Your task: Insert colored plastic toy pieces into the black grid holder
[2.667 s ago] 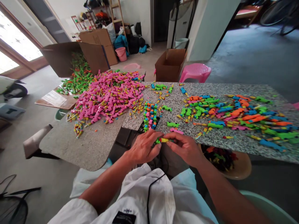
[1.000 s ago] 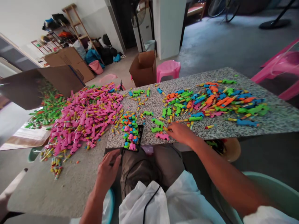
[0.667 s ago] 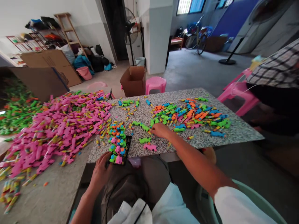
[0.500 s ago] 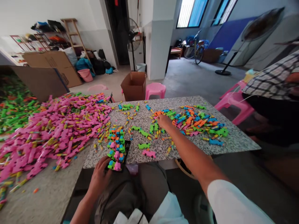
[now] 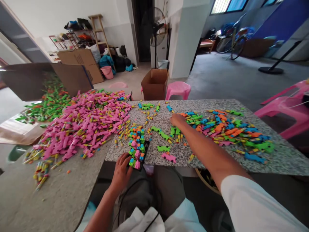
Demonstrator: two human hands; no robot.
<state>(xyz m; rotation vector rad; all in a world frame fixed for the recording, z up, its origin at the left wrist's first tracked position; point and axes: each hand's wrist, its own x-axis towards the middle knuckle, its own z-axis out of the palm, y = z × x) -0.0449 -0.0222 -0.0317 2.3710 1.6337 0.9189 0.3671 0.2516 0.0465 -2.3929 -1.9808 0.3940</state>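
Note:
My left hand [image 5: 122,169] is at the table's front edge, its fingers curled against the left side of a black tray [image 5: 146,147]. Rows of small blue, green, pink and orange car-shaped pieces [image 5: 137,145] stand on that tray, which juts slightly over the edge. Farther out, my right hand [image 5: 178,120] is closed low over the table, its fingertips hidden from view. Just in front of it lie green toy cars [image 5: 175,131] with yellow sticks. Nearer me are a loose green car [image 5: 163,148] and a pink car [image 5: 168,157].
A big heap of pink cars [image 5: 79,122] covers the left side, with green ones [image 5: 51,101] behind it. Mixed cars [image 5: 227,129] are piled to the right on the speckled table [image 5: 154,161]. Beyond stand a cardboard box [image 5: 154,85] and a pink stool [image 5: 178,89].
The view has swung left, so the scene sits farther right. My right hand has shifted a little left, away from the orange pieces. My left hand stays at the tray.

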